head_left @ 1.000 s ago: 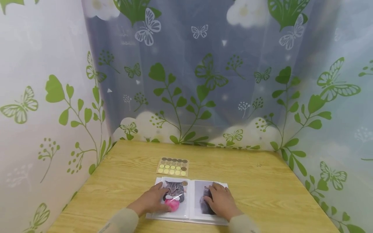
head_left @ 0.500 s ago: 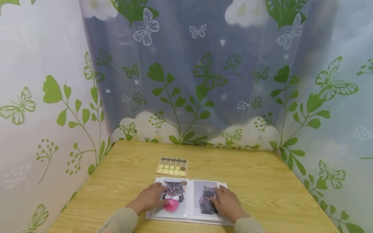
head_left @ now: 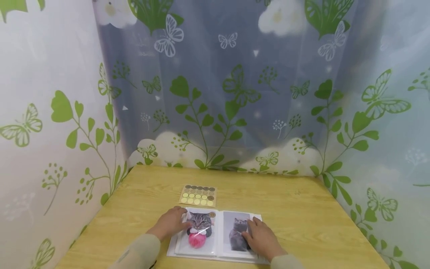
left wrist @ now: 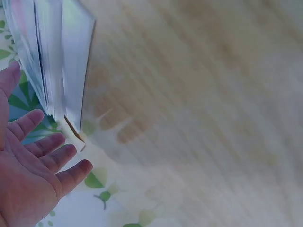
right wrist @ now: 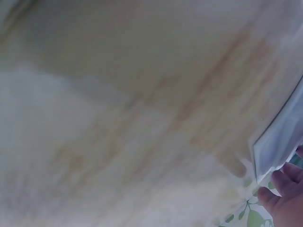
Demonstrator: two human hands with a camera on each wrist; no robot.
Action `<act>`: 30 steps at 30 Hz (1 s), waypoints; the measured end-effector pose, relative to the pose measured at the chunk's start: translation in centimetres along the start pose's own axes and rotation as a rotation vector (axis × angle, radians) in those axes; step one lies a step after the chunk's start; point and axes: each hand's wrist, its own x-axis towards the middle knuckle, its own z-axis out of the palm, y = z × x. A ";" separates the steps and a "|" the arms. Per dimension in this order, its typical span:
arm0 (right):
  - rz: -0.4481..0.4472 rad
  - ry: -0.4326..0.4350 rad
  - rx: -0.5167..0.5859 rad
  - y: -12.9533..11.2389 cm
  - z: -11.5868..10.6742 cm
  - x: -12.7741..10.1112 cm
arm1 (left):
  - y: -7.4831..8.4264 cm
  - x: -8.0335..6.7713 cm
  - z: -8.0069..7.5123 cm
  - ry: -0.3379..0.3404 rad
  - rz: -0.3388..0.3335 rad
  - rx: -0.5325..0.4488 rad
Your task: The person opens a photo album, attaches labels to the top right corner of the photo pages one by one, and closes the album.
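An open photo album [head_left: 219,233] lies in front of me in the head view. Its left page carries a photo of a tabby cat [head_left: 201,222] with a pink ball, and a round sticker [head_left: 212,215] at the top right corner. A grey cat photo [head_left: 238,233] fills the right page. My left hand [head_left: 170,223] is at the album's left edge, thumb over the page; in the left wrist view its fingers are spread beside the layered pages [left wrist: 75,61]. My right hand [head_left: 263,238] rests at the right edge with fingers over the photo's side.
Just behind the album lies a sheet of round stickers [head_left: 198,196], brown and yellow in rows. The wood-grain table [head_left: 309,216] extends on both sides. Curtains [head_left: 215,93] printed with leaves and butterflies enclose the table at the back and sides.
My left hand has drawn left, off the pink ball, toward the page's outer edge. My right hand has slid right, uncovering more of the grey cat photo. The album stays open at these pages.
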 end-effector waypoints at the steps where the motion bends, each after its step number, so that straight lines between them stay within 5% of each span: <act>1: -0.003 0.005 0.003 0.0 0.0 0.0 | -0.1 0.2 0.0 0.000 -0.009 0.000; 20: -0.035 0.018 -0.003 0.2 0.3 -0.2 | -0.9 6.1 -0.9 0.073 -0.102 0.002; 30: -0.035 0.027 0.011 0.2 0.4 -0.3 | -1.1 7.5 -1.4 0.089 -0.212 0.008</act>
